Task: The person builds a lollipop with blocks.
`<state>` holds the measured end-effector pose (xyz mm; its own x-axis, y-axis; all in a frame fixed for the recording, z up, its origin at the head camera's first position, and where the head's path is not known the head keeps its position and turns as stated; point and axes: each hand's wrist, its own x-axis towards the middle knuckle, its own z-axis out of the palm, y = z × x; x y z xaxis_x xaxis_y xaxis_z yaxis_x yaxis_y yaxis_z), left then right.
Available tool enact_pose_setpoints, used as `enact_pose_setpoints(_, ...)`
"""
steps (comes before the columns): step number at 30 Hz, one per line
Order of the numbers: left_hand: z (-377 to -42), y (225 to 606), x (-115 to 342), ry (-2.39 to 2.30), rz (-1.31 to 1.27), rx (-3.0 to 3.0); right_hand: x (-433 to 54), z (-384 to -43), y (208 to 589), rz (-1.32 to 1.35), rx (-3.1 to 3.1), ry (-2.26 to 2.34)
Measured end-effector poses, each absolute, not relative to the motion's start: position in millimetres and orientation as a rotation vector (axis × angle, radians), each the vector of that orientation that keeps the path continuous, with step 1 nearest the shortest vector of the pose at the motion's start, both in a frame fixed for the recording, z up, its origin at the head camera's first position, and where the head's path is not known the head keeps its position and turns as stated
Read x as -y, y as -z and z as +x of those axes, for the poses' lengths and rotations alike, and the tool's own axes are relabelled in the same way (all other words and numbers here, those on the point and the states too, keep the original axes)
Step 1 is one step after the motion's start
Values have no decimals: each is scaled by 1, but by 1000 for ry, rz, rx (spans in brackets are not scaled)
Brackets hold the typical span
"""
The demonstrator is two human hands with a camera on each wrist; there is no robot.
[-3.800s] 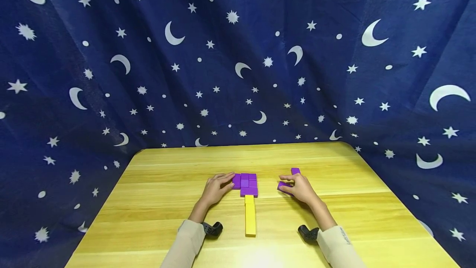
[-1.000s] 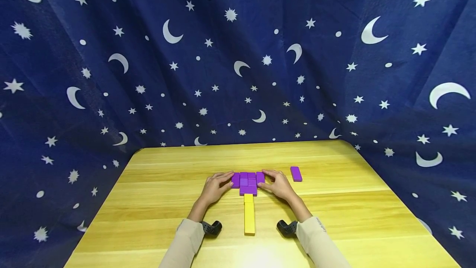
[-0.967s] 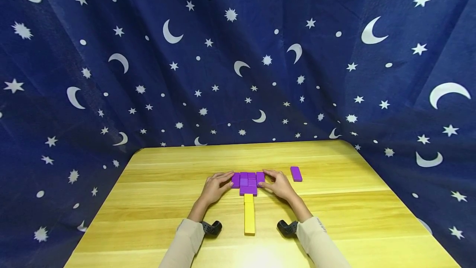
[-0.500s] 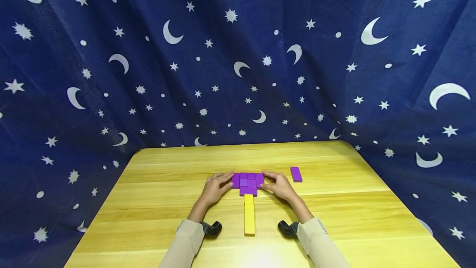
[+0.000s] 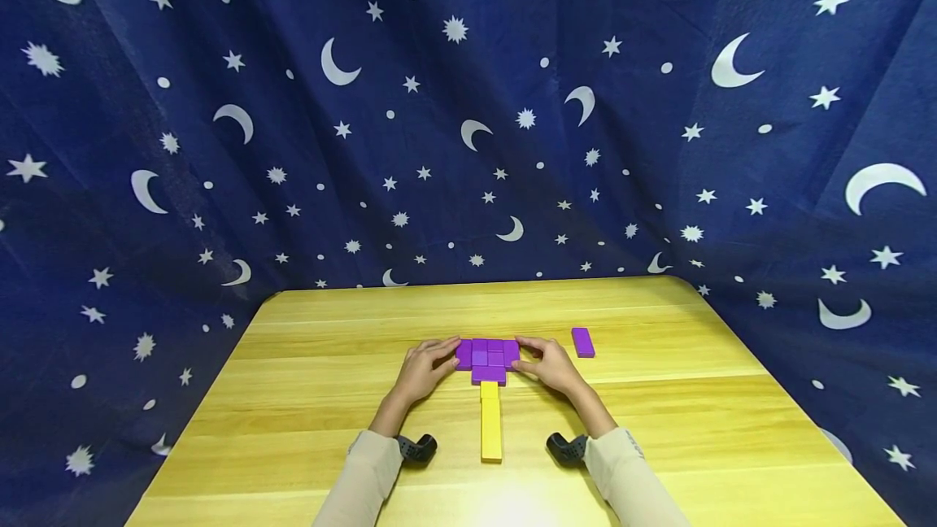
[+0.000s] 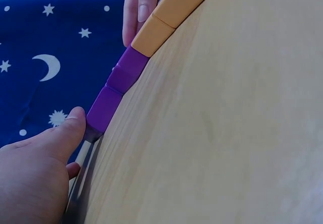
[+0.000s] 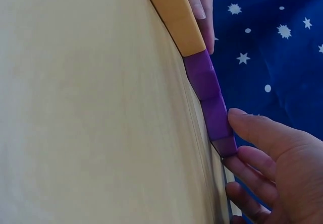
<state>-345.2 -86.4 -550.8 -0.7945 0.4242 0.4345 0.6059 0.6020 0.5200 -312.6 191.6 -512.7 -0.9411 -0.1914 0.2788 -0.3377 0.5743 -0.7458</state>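
Note:
Both hands lie at the sides of a flat group of purple blocks on the table. My left hand [image 5: 422,370] holds the upright purple block [image 5: 464,354] at the group's left end, thumb and forefinger at its edges. My right hand [image 5: 549,363] holds the matching purple block [image 5: 512,354] at the right end the same way. Smaller purple blocks [image 5: 495,359] sit between them, above a wide purple block [image 5: 488,375]. A short yellow block [image 5: 489,389] and a long yellow block [image 5: 491,429] run from it toward me. In the right wrist view, the thumb [image 7: 247,123] touches purple.
One loose purple block [image 5: 582,341] lies at the right, beyond the right hand. The wooden table [image 5: 293,397] ends at a dark blue curtain [image 5: 468,185] with moons and stars. A black device [image 5: 419,450] is strapped at each wrist.
My right hand has brought a purple block from the right to the group's right end, and the narrow gap beside it has shut. My left hand has stayed in place.

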Motion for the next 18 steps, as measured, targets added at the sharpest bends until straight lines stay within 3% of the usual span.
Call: enact_pose_setpoints(18, -343, 547, 86, 980, -857, 2562, -192, -314, 511, 399, 2674, -1372)
